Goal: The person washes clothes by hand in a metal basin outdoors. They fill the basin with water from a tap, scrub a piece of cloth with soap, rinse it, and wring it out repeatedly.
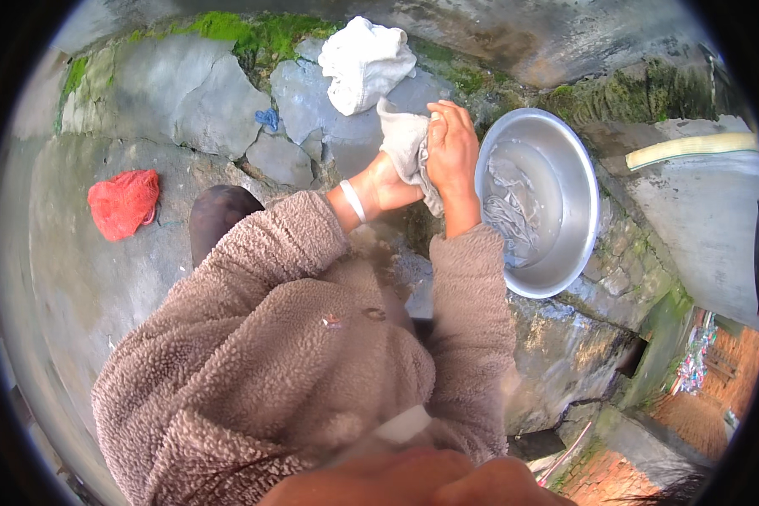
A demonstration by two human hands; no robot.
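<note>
Between my two hands is a small damp greyish-white cloth (405, 142), bunched up with one end sticking out upward. My left hand (389, 180), with a white band at the wrist, supports it from below, palm up. Pressing on its other side is my right hand (453, 148), its fingers bent over the fabric. Just right of that hand stands a metal basin (579, 209) holding cloudy water and a soaked grey cloth (512, 209). Beyond my hands, a crumpled white cloth (370, 66) lies on a stone slab.
A red mesh bag (124, 203) lies on the concrete at the left. A small blue scrap (267, 118) rests on cracked, mossy slabs (215, 95). A pale yellow hose (689, 148) runs at the right. My dark shoe or knee (221, 218) shows beside my left sleeve.
</note>
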